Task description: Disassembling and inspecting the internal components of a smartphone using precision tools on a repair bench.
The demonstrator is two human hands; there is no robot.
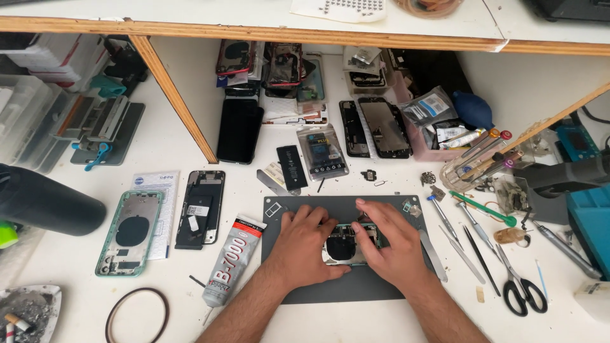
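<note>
White worktop (381,321), evenly lit. Wood-edged white shelf (254,16) spans the far edge, diagonal wooden braces (175,98) under it at far left and far right.

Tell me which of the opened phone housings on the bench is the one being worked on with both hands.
The phone housing on the dark grey mat, gripped between the left hand and right hand. The mint-green housing and black housing lie untouched to the left.
</note>
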